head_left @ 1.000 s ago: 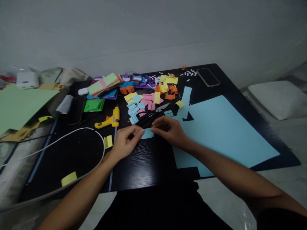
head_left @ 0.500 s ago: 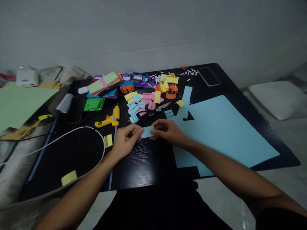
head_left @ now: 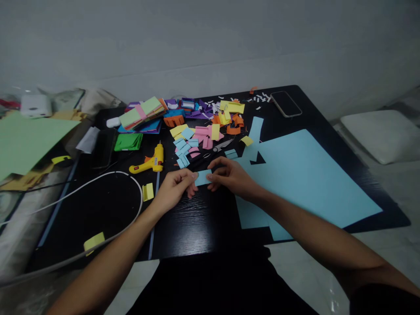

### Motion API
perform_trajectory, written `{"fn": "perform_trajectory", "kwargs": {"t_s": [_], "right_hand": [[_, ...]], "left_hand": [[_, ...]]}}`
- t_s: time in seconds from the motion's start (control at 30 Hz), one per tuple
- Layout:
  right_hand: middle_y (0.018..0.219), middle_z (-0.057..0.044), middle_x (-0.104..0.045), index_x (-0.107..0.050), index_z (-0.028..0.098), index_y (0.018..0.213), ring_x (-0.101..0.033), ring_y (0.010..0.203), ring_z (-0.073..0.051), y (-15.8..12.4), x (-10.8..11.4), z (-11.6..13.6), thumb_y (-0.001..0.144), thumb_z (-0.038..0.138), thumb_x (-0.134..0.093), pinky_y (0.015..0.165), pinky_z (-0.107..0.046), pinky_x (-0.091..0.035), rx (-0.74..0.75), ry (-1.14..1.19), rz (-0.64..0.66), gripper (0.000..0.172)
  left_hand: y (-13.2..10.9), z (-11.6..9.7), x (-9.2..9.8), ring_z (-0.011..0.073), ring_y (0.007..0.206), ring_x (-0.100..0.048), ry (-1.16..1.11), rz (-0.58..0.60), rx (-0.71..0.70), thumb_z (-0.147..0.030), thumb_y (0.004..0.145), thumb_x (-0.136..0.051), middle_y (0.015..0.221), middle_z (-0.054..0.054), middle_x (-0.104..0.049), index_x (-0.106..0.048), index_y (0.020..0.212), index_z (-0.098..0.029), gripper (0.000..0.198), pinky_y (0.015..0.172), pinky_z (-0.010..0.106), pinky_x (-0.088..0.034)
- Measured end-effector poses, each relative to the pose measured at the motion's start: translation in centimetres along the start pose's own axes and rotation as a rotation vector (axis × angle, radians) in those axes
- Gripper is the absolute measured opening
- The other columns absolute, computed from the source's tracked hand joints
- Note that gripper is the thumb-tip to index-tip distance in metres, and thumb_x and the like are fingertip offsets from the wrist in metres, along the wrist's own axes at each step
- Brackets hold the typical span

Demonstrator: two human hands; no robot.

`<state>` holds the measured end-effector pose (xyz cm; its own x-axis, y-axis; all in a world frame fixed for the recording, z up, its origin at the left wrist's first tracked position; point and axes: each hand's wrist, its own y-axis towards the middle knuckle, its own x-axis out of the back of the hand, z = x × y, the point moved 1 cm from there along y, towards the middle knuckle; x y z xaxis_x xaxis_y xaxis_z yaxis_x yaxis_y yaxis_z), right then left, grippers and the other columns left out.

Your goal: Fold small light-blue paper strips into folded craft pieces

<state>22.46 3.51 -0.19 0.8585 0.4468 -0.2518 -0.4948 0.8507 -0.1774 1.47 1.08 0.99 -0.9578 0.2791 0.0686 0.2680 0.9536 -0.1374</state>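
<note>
A small light-blue piece of paper (head_left: 203, 177) is held up between my two hands over the black table. My left hand (head_left: 177, 187) pinches its left end between thumb and fingers. At the right end, my right hand (head_left: 229, 177) grips it the same way. Just beyond the hands lie dark-handled scissors (head_left: 216, 149), partly hidden, and several folded light-blue paper pieces (head_left: 182, 149). Large light-blue paper sheets (head_left: 305, 179) spread out under and beyond my right forearm.
A yellow glue gun (head_left: 152, 160) lies left of my hands. Behind are pink pieces (head_left: 205, 133), a stack of coloured paper (head_left: 144, 114) and white scraps (head_left: 260, 98). A phone (head_left: 285, 104) rests at the far right. A white cable (head_left: 141, 199) loops at left.
The blue paper has risen slightly and its face shows a little more. My fingers have shifted slightly around its ends; both hands keep their hold.
</note>
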Motion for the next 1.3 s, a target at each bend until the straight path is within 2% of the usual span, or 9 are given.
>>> {"fn": "perform_trajectory", "kwargs": {"t_s": [0.13,0.4,0.7,0.8,0.9,0.97,1.07,1.17,1.3], "right_hand": [[0.067,0.002,-0.072,-0.057,0.021,0.105,-0.077,0.068,-0.02,-0.03,0.14,0.1,0.08,0.037,-0.087,0.066,-0.031,-0.065,0.021,-0.019,0.005,0.042],[0.072,-0.001,-0.075,-0.059,0.019,0.104,-0.079,0.071,-0.021,0.15,0.42,-0.08,0.081,0.031,-0.086,0.072,-0.035,-0.067,-0.02,0.01,-0.001,0.037],[0.071,-0.003,-0.077,-0.056,0.019,0.108,-0.078,0.067,-0.021,0.03,0.43,-0.04,0.084,0.033,-0.085,0.068,-0.034,-0.067,-0.097,-0.02,0.003,0.04],[0.074,-0.004,-0.077,-0.054,0.019,0.112,-0.077,0.068,-0.023,0.02,0.52,-0.03,0.083,0.032,-0.085,0.069,-0.037,-0.067,-0.115,0.0,0.007,0.044],[0.076,-0.005,-0.077,-0.054,0.02,0.111,-0.077,0.068,-0.021,0.05,0.61,0.01,0.082,0.033,-0.086,0.07,-0.036,-0.066,-0.145,0.062,0.022,0.044],[0.077,-0.004,-0.078,-0.056,0.02,0.106,-0.076,0.067,-0.018,0.09,0.64,0.1,0.08,0.034,-0.088,0.068,-0.032,-0.065,-0.171,0.115,0.042,0.044],[0.078,-0.004,-0.078,-0.059,0.019,0.098,-0.075,0.066,-0.016,0.14,0.55,0.31,0.078,0.041,-0.089,0.065,-0.028,-0.063,-0.207,0.15,0.092,0.042],[0.076,-0.003,-0.075,-0.063,0.019,0.095,-0.071,0.063,-0.015,0.04,0.38,0.53,0.084,0.053,-0.081,0.06,-0.028,-0.06,-0.119,0.017,0.074,0.04],[0.078,0.001,-0.07,-0.074,0.02,0.095,-0.066,0.069,-0.013,-0.42,0.08,0.68,0.079,0.043,-0.088,0.066,-0.026,-0.054,0.165,-0.305,-0.071,0.032]], "left_hand": [[-0.19,-0.11,0.13,0.0101,0.046,-0.058,0.049,0.061,-0.002,-0.046,0.092,-0.073,0.059,0.002,-0.067,-0.066,0.067,-0.017,0.038,0.047,0.022,-0.049],[-0.08,-0.15,0.16,0.0099,0.047,-0.058,0.068,0.062,-0.038,-0.046,0.09,-0.076,0.061,0.002,-0.068,-0.066,0.069,-0.017,0.038,0.049,0.023,-0.049],[-0.07,-0.14,0.18,0.0098,0.05,-0.058,0.064,0.05,-0.004,-0.044,0.092,-0.074,0.062,0.0,-0.066,-0.065,0.072,-0.016,0.036,0.052,0.022,-0.049],[-0.19,-0.15,0.51,0.0129,0.064,-0.066,0.054,-0.011,-0.15,-0.035,0.095,-0.069,0.079,0.002,-0.071,-0.07,0.099,-0.017,0.018,0.063,0.026,-0.056],[-0.47,-0.21,0.82,0.0186,0.093,-0.07,0.176,-0.011,-0.363,-0.026,0.093,-0.07,0.117,0.01,-0.071,-0.067,0.126,-0.022,0.034,0.077,0.031,-0.059],[-0.67,-0.27,0.84,0.0217,0.106,-0.069,0.336,0.017,-0.475,-0.021,0.093,-0.07,0.127,0.011,-0.068,-0.071,0.122,-0.023,0.03,0.088,0.035,-0.058],[-0.84,-0.43,0.7,0.0218,0.11,-0.068,0.487,-0.033,-0.588,-0.018,0.094,-0.071,0.119,0.009,-0.072,-0.076,0.107,-0.022,0.014,0.098,0.039,-0.055],[-0.8,-0.61,0.52,0.0206,0.105,-0.07,0.492,-0.117,-0.597,-0.018,0.095,-0.071,0.113,0.008,-0.074,-0.077,0.1,-0.021,0.008,0.097,0.038,-0.055],[-0.68,-0.56,0.26,0.0165,0.086,-0.07,0.403,-0.167,-0.507,-0.021,0.094,-0.074,0.093,0.004,-0.077,-0.077,0.096,-0.02,0.004,0.081,0.03,-0.056]]}}
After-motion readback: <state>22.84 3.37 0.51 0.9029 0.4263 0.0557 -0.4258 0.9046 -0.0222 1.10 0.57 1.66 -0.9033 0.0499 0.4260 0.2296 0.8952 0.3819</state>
